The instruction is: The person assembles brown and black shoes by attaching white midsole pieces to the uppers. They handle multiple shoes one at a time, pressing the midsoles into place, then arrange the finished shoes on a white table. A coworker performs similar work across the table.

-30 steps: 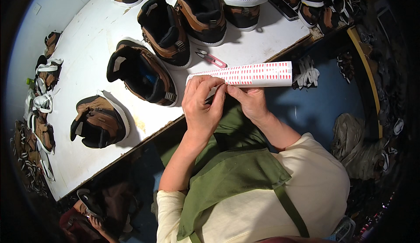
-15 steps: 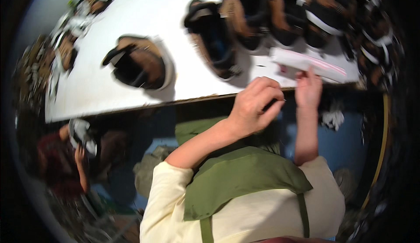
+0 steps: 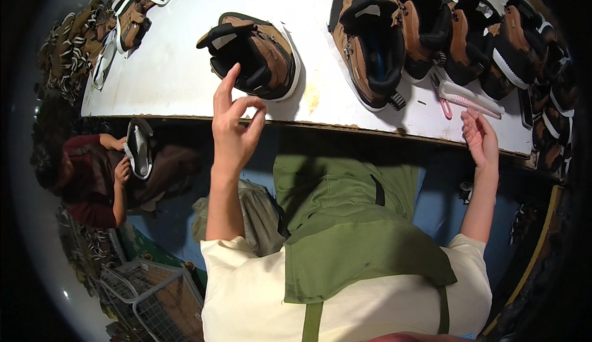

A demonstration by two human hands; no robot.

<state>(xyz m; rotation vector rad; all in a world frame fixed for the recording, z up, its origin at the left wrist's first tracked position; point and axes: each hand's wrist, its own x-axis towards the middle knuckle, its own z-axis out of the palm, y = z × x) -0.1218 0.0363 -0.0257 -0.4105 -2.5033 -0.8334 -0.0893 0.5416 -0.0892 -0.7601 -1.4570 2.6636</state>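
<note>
Left hand (image 3: 231, 138) was raised at the near edge of the table (image 3: 154, 80), overlapping part of the lone brown-and-black shoe (image 3: 271, 65) in this view. Its grip showed one finger extended, thumb and a curled finger close together (contact, or anything pinched, could not be told). Right hand (image 3: 483, 135) was loosely curled, grip apart, fingertips just beside the white label roll (image 3: 471, 98). The roll lay on the table by pink snips (image 3: 445, 106).
</note>
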